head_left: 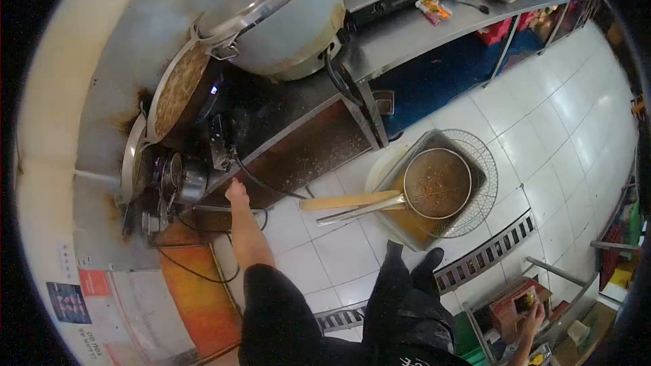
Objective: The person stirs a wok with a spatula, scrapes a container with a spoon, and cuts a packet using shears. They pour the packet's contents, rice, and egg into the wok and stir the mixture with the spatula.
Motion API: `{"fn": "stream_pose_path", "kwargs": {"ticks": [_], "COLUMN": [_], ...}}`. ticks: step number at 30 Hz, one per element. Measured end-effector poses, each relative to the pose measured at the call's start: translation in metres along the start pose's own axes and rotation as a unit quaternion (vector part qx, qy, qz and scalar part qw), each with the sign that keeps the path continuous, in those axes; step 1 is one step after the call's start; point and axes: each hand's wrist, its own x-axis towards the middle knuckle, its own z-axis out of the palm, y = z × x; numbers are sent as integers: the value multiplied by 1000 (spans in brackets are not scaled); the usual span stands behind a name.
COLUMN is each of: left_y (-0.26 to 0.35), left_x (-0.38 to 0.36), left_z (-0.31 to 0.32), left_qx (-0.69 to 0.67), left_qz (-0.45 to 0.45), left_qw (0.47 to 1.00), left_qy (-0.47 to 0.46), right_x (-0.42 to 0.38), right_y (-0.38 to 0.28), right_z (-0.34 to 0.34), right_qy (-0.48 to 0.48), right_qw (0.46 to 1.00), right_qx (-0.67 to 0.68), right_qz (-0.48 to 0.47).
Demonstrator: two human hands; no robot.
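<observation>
My left hand (237, 191) is closed at the stove's front edge, just below a metal burner valve (218, 144) and its hose. What its fingers grip, if anything, is hidden. Far to the lower right, my right hand (534, 317) has its fingers drawn together beside a small dark and yellow packet (525, 301) over a red box. Whether it holds that packet is too small to make out. On the floor, a round long-handled strainer (437, 183) with brown bits rests over a square tin (415, 230) of brownish liquid, with a wire basket (485, 186) beneath.
A large lidded pot (285, 34) stands on the steel counter (400, 47). Two wide pans (178, 95) lean along the back wall beside a small pot (194, 179). Hoses hang before the stove. A drain grate (485, 254) crosses the tiles near my feet, and a metal rack (559, 271) stands right.
</observation>
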Motion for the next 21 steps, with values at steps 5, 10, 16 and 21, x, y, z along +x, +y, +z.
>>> {"fn": "stream_pose_path", "kwargs": {"ticks": [5, 10, 16, 21], "left_y": [4, -11, -17, -20], "left_x": [31, 96, 123, 131], "left_z": [14, 6, 14, 23], "left_qx": [-58, -161, -291, -302], "left_qz": [6, -27, -48, -41], "left_qw": [998, 986, 956, 952], "left_qy": [39, 27, -11, -16], "right_x": [19, -61, -91, -90], "right_y": [36, 62, 49, 44], "right_z": [-6, 4, 22, 41], "right_qy": [-151, -130, -157, -204], "right_qw": [968, 971, 946, 941], "right_qx": [-164, -178, -280, -258], "right_qz": [112, 91, 37, 78]}}
